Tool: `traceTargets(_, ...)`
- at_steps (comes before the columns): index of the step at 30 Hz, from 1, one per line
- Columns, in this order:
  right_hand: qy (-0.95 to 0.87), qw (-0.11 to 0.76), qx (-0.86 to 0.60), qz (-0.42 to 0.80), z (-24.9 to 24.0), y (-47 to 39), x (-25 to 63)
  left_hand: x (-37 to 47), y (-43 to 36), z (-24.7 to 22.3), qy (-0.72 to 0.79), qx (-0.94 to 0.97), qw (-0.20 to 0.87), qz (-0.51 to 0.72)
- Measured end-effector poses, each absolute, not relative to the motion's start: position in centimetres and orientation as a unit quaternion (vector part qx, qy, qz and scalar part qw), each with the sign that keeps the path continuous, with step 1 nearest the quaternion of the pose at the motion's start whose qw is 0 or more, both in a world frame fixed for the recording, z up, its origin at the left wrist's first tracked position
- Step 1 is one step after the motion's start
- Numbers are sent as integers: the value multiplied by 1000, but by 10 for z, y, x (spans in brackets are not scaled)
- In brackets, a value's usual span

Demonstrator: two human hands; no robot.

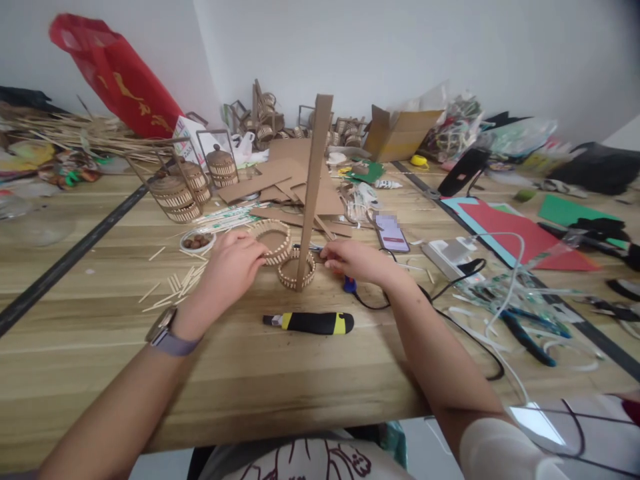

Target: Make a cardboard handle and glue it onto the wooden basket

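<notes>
My left hand (237,259) has its fingertips closed on the near-left edge of a round, shallow cardboard tray rimmed with short wooden sticks (274,241). To its right, a smaller stick-rimmed ring (289,279) sits on the table, with a tall cardboard strip (313,180) standing upright in it. My right hand (356,260) is just right of that strip, fingers curled and pointing left. Under it shows the blue end of a corded tool (349,285); the rest, and what the fingers grip, is hidden. A black-and-yellow utility knife (310,323) lies in front.
Loose sticks (175,287) and a small bowl of brown balls (197,241) lie left. Finished stick baskets (175,197) stand behind them. Cardboard pieces (285,173) cover the back. A phone (391,232), a power strip (447,259), cables and pliers (527,337) are on the right.
</notes>
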State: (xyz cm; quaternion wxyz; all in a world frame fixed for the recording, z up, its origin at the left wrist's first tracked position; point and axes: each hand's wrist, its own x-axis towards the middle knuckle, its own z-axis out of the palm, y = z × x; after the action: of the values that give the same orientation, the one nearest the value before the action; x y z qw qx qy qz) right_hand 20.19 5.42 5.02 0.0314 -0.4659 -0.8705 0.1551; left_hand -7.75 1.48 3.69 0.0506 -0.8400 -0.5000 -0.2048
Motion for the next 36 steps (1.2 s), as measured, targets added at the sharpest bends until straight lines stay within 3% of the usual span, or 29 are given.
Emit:
traceTargets(10,-862,31,-487,138,59,49,201,-54,36,27,-381,-896,-47,-225)
traceTargets(36,-874,-15,-468,130,57,48,195,-62,30,17,-365,-905,-46,-212)
